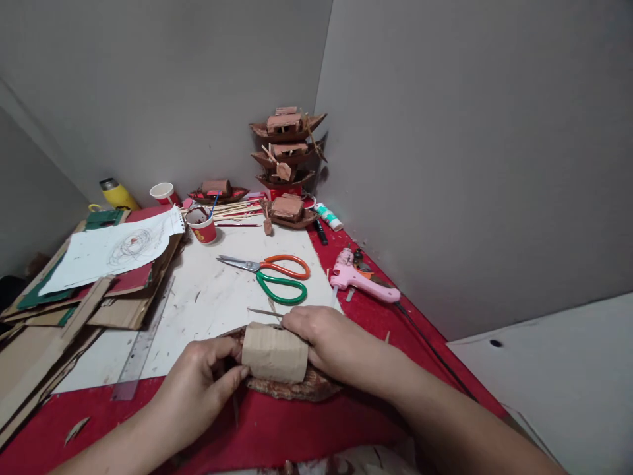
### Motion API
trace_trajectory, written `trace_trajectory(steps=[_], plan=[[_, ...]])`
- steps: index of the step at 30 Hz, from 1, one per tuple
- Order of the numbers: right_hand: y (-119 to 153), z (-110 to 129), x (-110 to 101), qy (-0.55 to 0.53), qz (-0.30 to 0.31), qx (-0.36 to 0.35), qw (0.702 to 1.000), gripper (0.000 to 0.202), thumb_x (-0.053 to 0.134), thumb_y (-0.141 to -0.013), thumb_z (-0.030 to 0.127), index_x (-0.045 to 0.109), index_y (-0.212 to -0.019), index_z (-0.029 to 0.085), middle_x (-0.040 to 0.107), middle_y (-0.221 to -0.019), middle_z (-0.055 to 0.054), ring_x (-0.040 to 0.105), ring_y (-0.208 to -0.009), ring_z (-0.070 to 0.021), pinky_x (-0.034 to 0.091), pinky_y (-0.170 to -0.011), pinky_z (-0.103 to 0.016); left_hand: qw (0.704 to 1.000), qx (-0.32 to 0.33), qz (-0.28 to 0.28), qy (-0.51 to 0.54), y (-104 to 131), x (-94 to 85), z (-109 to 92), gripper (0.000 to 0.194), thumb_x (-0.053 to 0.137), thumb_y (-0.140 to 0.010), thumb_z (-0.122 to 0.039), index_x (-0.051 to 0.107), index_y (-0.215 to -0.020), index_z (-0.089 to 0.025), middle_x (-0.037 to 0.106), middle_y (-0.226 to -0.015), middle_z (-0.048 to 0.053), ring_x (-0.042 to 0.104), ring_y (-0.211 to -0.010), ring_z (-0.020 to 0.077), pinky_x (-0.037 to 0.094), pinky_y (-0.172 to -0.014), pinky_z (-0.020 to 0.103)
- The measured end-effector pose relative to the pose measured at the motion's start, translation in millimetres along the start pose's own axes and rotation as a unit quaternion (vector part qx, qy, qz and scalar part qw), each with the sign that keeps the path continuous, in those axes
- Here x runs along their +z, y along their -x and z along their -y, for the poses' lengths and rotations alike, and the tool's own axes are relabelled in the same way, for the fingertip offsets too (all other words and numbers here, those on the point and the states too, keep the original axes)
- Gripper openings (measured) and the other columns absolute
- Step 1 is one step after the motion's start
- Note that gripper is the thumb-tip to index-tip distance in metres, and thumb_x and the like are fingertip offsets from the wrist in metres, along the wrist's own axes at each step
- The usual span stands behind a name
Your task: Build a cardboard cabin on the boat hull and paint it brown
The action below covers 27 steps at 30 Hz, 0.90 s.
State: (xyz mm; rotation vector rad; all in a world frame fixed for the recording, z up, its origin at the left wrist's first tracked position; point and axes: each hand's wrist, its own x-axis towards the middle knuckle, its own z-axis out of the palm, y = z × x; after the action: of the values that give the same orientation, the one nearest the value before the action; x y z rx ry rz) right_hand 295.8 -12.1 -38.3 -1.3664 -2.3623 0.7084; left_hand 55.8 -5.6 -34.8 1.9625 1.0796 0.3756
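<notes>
A curved piece of tan cardboard (275, 353) sits over the middle of a small brown model boat (297, 392) near the table's front edge. My left hand (210, 373) is closed on the cardboard's left edge, thumb at its lower corner. At the other end, my right hand (321, 338) curls around the upper right corner of the cardboard, its fingertips partly hidden behind it. Just beyond the hands lie scissors (270, 272) with one orange and one green handle, blades to the left. A thin sliver (264, 312) lies by my right fingertips.
Several finished model boats (287, 155) are stacked at the back corner. A pink glue gun (366, 280) lies right, its cord trailing forward. Cardboard sheets (123, 310), a drawing (119, 247) and a clear ruler (141, 349) lie left. A red paint cup (202, 227) holds a brush.
</notes>
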Motion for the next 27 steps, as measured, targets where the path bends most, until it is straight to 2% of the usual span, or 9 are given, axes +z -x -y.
trace_trajectory(steps=[6, 10, 12, 15, 20, 23, 27], plan=[[2.3, 4.4, -1.4, 0.018, 0.007, 0.008, 1.000, 0.013, 0.056, -0.084, 0.005, 0.065, -0.084, 0.015, 0.066, -0.081, -0.006, 0.058, -0.072, -0.0166, 0.038, -0.064, -0.024, 0.999, 0.021, -0.029, -0.020, 5.9, 8.2, 2.6, 0.015, 0.052, -0.089, -0.019, 0.066, -0.084, -0.019, 0.069, -0.077, 0.003, 0.062, -0.071, 0.0173, 0.045, -0.067, 0.025], [2.4, 4.8, -0.9, 0.002, 0.010, 0.000, 1.000, 0.013, 0.056, -0.084, 0.006, 0.064, -0.083, 0.015, 0.066, -0.080, -0.005, 0.058, -0.073, -0.0166, 0.039, -0.065, -0.024, 0.999, 0.009, -0.036, -0.006, 9.9, 12.5, 5.8, 0.011, 0.053, -0.088, -0.018, 0.064, -0.084, -0.019, 0.068, -0.079, 0.003, 0.060, -0.073, 0.0176, 0.044, -0.068, 0.027], [2.1, 2.7, 0.4, 0.003, 0.001, 0.000, 1.000, 0.013, 0.056, -0.083, 0.006, 0.064, -0.082, 0.016, 0.065, -0.081, -0.005, 0.059, -0.073, -0.0166, 0.040, -0.065, -0.024, 0.998, -0.002, -0.038, 0.041, 10.0, 13.8, 4.9, 0.008, 0.054, -0.087, -0.019, 0.060, -0.081, -0.019, 0.064, -0.076, 0.002, 0.056, -0.071, 0.0165, 0.043, -0.067, 0.026], [1.3, -3.0, 2.8, 0.021, -0.050, -0.014, 0.998, 0.016, 0.055, -0.083, 0.005, 0.066, -0.085, 0.016, 0.065, -0.084, -0.006, 0.060, -0.077, -0.0178, 0.041, -0.067, -0.025, 0.987, -0.010, -0.046, 0.153, 8.3, 12.8, -2.0, 0.010, 0.058, -0.084, -0.021, 0.054, -0.075, -0.018, 0.056, -0.070, -0.001, 0.050, -0.066, 0.0132, 0.041, -0.062, 0.023], [0.6, -7.8, 5.3, 0.028, -0.121, -0.076, 0.989, 0.024, 0.051, -0.087, 0.008, 0.067, -0.100, 0.019, 0.068, -0.092, -0.008, 0.062, -0.084, -0.0193, 0.046, -0.072, -0.027, 0.953, -0.052, -0.029, 0.298, 9.8, 1.5, -15.3, 0.024, 0.067, -0.081, -0.036, 0.049, -0.078, -0.020, 0.039, -0.050, -0.011, 0.031, -0.041, 0.0057, 0.027, -0.044, 0.018], [0.4, -2.0, 4.6, 0.033, -0.154, -0.105, 0.982, 0.025, 0.049, -0.087, 0.007, 0.067, -0.101, 0.017, 0.070, -0.090, -0.009, 0.063, -0.083, -0.0209, 0.048, -0.071, -0.029, 0.938, -0.039, -0.024, 0.345, 12.8, -6.4, -13.4, 0.033, 0.070, -0.080, -0.046, 0.051, -0.080, -0.019, 0.043, -0.051, -0.010, 0.036, -0.041, 0.0050, 0.030, -0.044, 0.017], [-2.3, 12.9, -3.8, 0.043, -0.169, -0.108, 0.979, 0.022, 0.051, -0.087, 0.009, 0.067, -0.100, 0.017, 0.071, -0.085, -0.009, 0.065, -0.078, -0.0214, 0.050, -0.069, -0.030, 0.921, -0.005, -0.001, 0.390, 14.4, -13.1, -6.0, 0.034, 0.076, -0.077, -0.044, 0.057, -0.085, -0.017, 0.051, -0.057, -0.007, 0.042, -0.046, 0.0051, 0.034, -0.047, 0.017]])
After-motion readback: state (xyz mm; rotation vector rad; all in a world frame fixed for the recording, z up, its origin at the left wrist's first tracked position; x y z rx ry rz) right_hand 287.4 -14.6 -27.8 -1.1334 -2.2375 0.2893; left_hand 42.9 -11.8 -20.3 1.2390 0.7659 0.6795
